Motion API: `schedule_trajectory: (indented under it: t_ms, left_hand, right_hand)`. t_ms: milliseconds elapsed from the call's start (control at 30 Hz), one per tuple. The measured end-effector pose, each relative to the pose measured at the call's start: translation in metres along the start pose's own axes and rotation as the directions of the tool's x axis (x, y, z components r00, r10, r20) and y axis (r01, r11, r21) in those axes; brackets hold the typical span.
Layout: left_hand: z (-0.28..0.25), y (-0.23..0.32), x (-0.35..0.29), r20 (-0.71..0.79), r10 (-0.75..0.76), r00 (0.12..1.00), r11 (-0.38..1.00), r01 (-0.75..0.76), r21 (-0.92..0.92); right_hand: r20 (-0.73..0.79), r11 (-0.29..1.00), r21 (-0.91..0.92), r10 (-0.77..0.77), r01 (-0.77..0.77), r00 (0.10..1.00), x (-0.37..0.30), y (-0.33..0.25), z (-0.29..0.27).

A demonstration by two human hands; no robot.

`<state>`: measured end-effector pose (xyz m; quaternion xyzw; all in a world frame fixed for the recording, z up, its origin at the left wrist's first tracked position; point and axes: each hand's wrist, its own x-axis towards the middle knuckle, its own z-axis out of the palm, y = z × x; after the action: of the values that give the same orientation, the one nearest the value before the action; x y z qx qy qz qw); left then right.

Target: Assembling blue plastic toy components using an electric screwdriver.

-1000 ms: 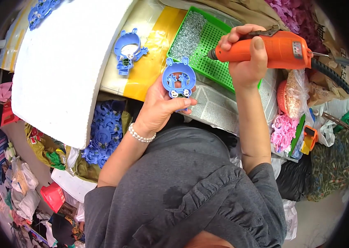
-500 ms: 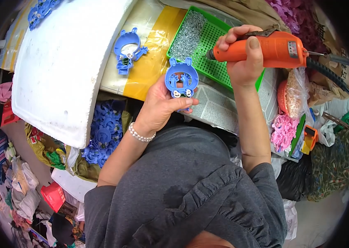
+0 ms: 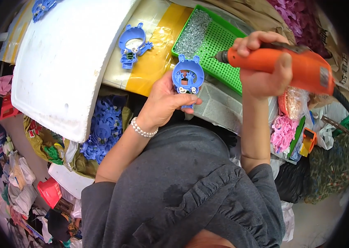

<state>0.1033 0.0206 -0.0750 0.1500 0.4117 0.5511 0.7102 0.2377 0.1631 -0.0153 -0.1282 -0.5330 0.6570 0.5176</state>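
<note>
My left hand point(image 3: 160, 101) is closed on a blue plastic figure-shaped part point(image 3: 188, 63) with an eared ring at its top and small metallic bits near its lower end. In my right hand point(image 3: 265, 78) is an orange electric screwdriver point(image 3: 302, 69), slightly blurred, its tip pointing left over a green perforated basket point(image 3: 228, 39). Whether a screw sits on the tip cannot be made out. Small silver screws point(image 3: 195, 31) fill the basket's left side. A similar blue part point(image 3: 135, 32) lies on the taped box point(image 3: 158, 49), left of the held one.
A white foam board point(image 3: 59, 70) covers the left side, with more blue parts point(image 3: 42, 8) at its far edge. Below it, a bag holds many blue parts point(image 3: 102, 128). Pink parts point(image 3: 283, 132) and an orange tape dispenser point(image 3: 308, 140) are at right. A cord trails off the screwdriver.
The screwdriver has swung right and slightly down, away from the held blue part, with its back end lower. My left hand has shifted a little right with the part.
</note>
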Motion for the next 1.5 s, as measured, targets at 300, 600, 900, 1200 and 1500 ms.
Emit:
schedule_trajectory:
  t_ms: [300,600,900,1200,1500]
  left_hand:
    - [0.003,-0.002,0.003,-0.037,0.028,0.999,0.999,-0.029,-0.017]
    - [0.002,-0.007,0.003,-0.033,0.118,0.992,0.992,-0.119,-0.028]
    - [0.005,-0.001,0.001,-0.042,0.097,0.994,0.995,-0.096,0.025]
    - [0.005,-0.013,0.005,-0.095,0.177,0.98,0.982,-0.183,-0.051]
    - [0.005,-0.006,-0.002,-0.035,0.136,0.99,0.99,-0.137,-0.038]
  right_hand:
    - [0.334,0.998,0.068,-0.013,-0.01,0.942,-0.031,-0.029,0.033]
    - [0.306,0.993,0.049,0.087,-0.107,0.948,-0.045,-0.023,0.044]
    - [0.307,0.996,0.031,0.07,-0.083,0.949,-0.045,-0.005,0.04]
    - [0.4,0.997,-0.078,0.014,0.019,0.916,-0.053,-0.006,0.044]
    - [0.377,0.994,0.084,-0.101,0.075,0.921,-0.037,-0.019,0.024]
